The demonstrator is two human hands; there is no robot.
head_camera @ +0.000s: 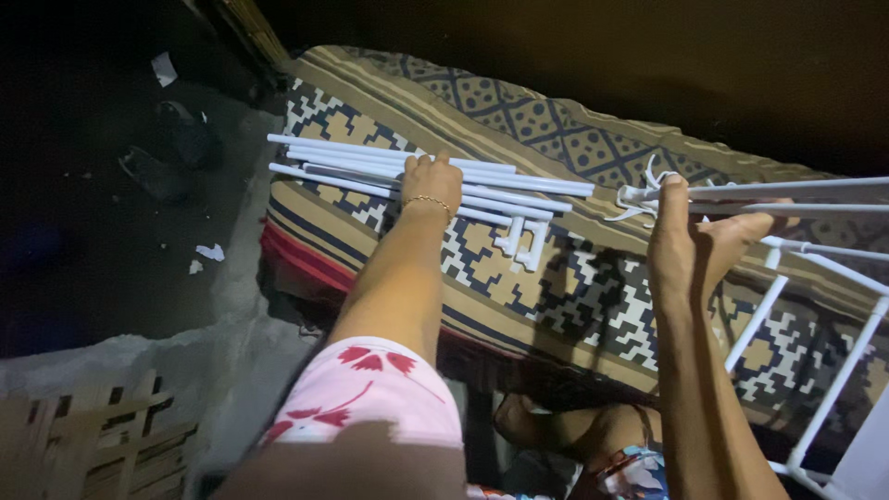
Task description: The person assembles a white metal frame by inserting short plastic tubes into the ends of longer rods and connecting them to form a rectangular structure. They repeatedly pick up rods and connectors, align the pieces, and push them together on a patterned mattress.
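Note:
A bundle of white tubes [500,190] lies across a patterned brown, black and cream mattress [574,296]. My left hand [431,178] rests on top of the bundle with the fingers curled over the tubes, a thin gold bracelet on the wrist. My right hand [690,236] reaches to the right and grips the end of a white tube frame [815,278], where long rods meet white plastic joints [639,196]. The frame runs off the right edge and has several cross rods slanting down.
The mattress has a red edge [296,259] on the left, next to a rough grey ledge [231,306]. Dark floor with scraps of paper [211,252] lies to the far left. My knee [556,431] shows below. A dark wall stands behind.

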